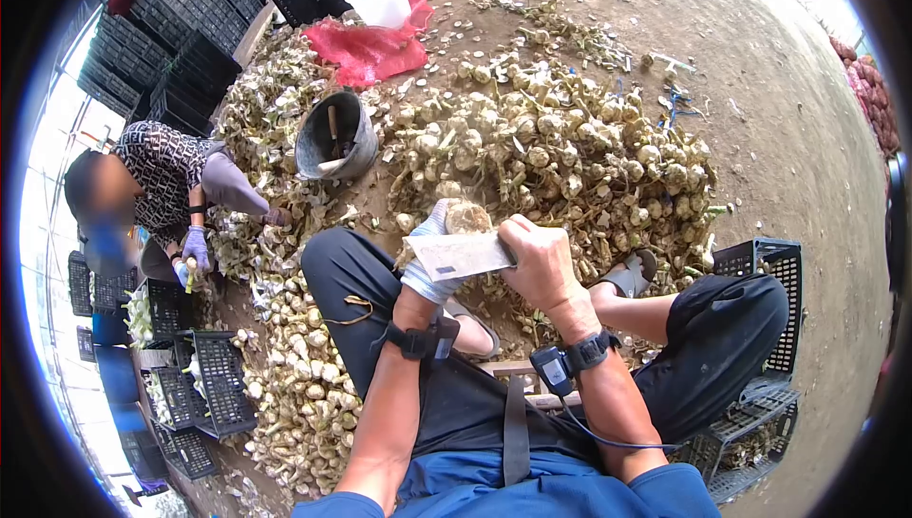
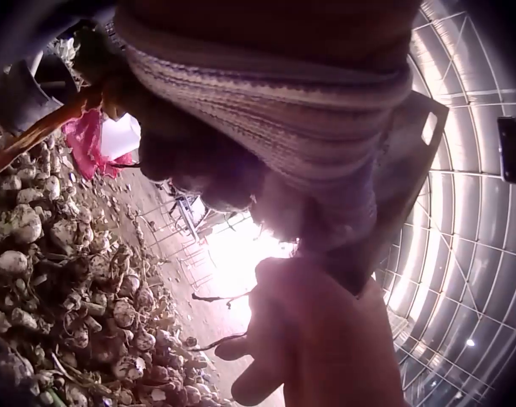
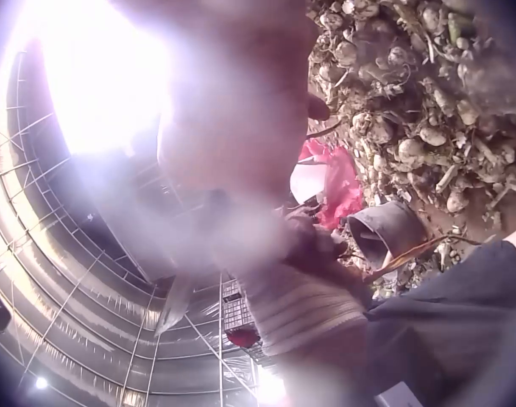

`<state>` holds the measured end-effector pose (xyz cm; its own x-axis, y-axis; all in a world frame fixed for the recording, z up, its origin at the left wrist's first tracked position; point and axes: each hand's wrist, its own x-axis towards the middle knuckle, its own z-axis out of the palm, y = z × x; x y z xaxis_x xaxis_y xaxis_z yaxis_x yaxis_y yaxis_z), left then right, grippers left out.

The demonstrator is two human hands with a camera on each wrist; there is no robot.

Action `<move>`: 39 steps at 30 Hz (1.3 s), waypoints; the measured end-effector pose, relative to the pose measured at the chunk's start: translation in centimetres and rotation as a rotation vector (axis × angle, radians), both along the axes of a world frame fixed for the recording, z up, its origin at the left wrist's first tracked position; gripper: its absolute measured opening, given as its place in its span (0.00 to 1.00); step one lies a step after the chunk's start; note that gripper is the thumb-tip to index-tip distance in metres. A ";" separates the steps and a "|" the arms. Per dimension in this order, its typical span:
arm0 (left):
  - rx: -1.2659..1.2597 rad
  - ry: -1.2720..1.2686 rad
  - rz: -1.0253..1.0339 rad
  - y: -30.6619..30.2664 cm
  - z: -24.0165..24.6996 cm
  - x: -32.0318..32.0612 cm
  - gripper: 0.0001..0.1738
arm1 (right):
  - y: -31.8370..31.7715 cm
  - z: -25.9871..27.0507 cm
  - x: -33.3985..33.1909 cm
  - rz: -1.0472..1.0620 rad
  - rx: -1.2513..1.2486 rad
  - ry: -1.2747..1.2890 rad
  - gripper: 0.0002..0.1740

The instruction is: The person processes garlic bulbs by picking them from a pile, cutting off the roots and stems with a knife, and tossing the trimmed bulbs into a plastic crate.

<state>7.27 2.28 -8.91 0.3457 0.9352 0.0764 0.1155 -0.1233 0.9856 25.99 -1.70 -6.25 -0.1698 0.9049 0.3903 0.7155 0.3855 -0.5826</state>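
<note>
My left hand [image 1: 427, 281], in a pale striped knit glove, grips a garlic bulb [image 1: 467, 218] whose dirty root end faces up. A dry brown stalk [image 2: 46, 134] trails from below that hand across the thigh. In my bare right hand [image 1: 541, 263] is a broad-bladed knife [image 1: 454, 255], its handle hidden by the curled fingers. In the head view the flat blade overlaps the glove, close beside the bulb. The left wrist view shows the right hand right against the gloved one, with the blade [image 2: 410, 165] behind. Glare blurs the right wrist view.
A large heap of untrimmed garlic [image 1: 541, 138] lies ahead. Paler bulbs [image 1: 304, 395] are piled left of my leg. A bucket [image 1: 354, 169] with tools inside stands beyond. Black crates [image 1: 223, 380] flank both sides. Another person [image 1: 157, 186] bends at the left, wearing purple gloves.
</note>
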 end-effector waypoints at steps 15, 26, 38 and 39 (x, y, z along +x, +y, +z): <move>0.285 0.748 -0.041 -0.3 -3.0 1.3 0.13 | 0.6 -7.4 0.4 -0.126 0.112 0.213 0.12; 0.043 -0.052 0.105 -3.5 2.6 2.1 0.45 | 0.8 -12.1 7.4 -0.591 -0.206 0.603 0.08; -0.200 -0.727 0.133 -3.5 5.4 0.8 0.46 | -0.7 -2.8 -2.0 0.092 -0.861 1.617 0.19; -0.161 -0.638 0.188 -3.2 4.1 -0.4 0.46 | -0.7 -1.8 -1.6 0.063 -0.809 1.586 0.18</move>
